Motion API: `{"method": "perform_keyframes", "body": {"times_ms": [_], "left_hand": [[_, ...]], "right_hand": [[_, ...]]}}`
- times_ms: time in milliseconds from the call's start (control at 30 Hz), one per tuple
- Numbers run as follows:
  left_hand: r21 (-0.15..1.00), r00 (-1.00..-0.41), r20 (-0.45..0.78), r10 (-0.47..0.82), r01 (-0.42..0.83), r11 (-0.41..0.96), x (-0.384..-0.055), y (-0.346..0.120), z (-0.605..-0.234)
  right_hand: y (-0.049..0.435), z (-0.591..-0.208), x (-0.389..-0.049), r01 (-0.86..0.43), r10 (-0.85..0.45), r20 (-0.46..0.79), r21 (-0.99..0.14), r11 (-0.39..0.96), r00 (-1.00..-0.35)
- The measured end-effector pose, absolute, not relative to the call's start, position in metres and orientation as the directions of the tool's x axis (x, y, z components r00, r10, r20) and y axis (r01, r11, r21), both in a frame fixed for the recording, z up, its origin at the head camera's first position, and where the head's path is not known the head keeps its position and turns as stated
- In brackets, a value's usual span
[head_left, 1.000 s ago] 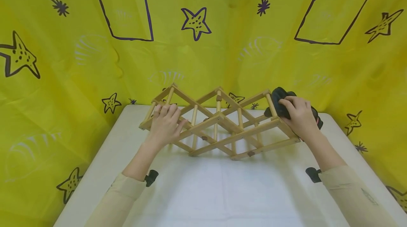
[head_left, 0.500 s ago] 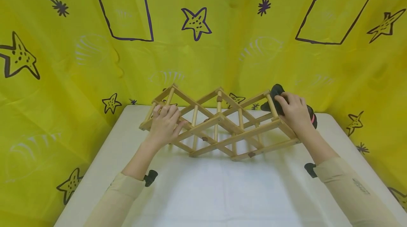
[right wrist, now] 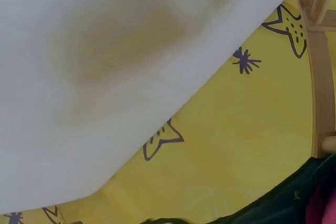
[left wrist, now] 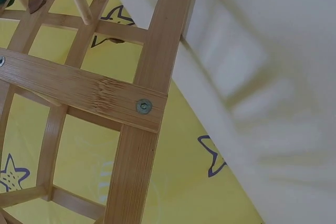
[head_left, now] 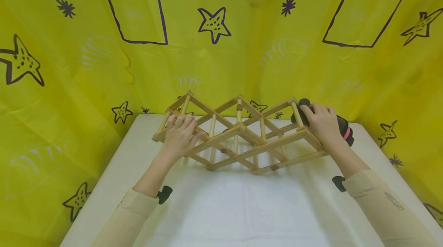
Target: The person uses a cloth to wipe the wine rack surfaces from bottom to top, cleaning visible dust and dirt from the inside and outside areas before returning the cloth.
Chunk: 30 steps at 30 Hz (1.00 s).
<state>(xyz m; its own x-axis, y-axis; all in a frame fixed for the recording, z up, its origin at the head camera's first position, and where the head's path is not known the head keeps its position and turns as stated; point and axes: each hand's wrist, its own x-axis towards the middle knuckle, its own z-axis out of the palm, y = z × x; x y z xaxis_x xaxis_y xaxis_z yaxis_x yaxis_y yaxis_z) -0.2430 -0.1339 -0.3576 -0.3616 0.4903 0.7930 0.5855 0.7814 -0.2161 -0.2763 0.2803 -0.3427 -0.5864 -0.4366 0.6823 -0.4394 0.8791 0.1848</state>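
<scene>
Head view: left hand (head_left: 179,134) grips wooden rack (head_left: 239,127) beneath; right hand (head_left: 323,123) grips dark object (head_left: 342,124).

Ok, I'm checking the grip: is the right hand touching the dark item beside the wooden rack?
Touching. The head view shows the right hand gripping the dark item, its thumb lying against the dark surface.

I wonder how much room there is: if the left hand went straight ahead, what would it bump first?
Probably the wooden rack that the left hand grips: a dowel at its left end seems just ahead. The yellow curtain hangs behind, though depth is hard to judge.
</scene>
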Motion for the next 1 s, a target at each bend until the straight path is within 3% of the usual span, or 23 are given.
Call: {"method": "perform_keyframes", "body": {"times_ms": [133, 233, 333, 500, 600, 700, 900, 1000], "left_hand": [[-0.207, -0.370, 0.789, 0.491, 0.592, 0.779, -0.242, -0.134, -0.358], [-0.200, -0.374, 0.788, 0.489, 0.596, 0.778, -0.242, -0.134, -0.358], [-0.200, -0.371, 0.790, 0.488, 0.596, 0.778, -0.243, -0.134, -0.359], [-0.201, -0.367, 0.796, 0.481, 0.589, 0.782, -0.244, -0.135, -0.359], [-0.197, -0.376, 0.794, 0.478, 0.585, 0.787, -0.243, -0.135, -0.358], [-0.192, -0.375, 0.795, 0.476, 0.589, 0.785, -0.243, -0.136, -0.358], [-0.185, -0.355, 0.808, 0.471, 0.606, 0.774, -0.244, -0.136, -0.360], [-0.184, -0.348, 0.811, 0.470, 0.612, 0.769, -0.245, -0.135, -0.360]], "right_hand": [[0.282, -0.344, -0.271, -0.359, -0.365, 0.651, 0.150, 0.921, -0.665], [0.283, -0.345, -0.271, -0.346, -0.359, 0.659, 0.157, 0.925, -0.660], [0.284, -0.347, -0.274, -0.390, -0.410, 0.716, 0.207, 0.897, -0.564], [0.280, -0.346, -0.283, -0.475, -0.495, 0.807, 0.314, 0.822, -0.323], [0.278, -0.345, -0.287, -0.491, -0.507, 0.821, 0.338, 0.803, -0.264], [0.278, -0.344, -0.286, -0.485, -0.514, 0.799, 0.331, 0.810, -0.312], [0.282, -0.345, -0.277, -0.424, -0.468, 0.729, 0.265, 0.866, -0.499], [0.282, -0.345, -0.275, -0.407, -0.458, 0.722, 0.263, 0.875, -0.518]]}}
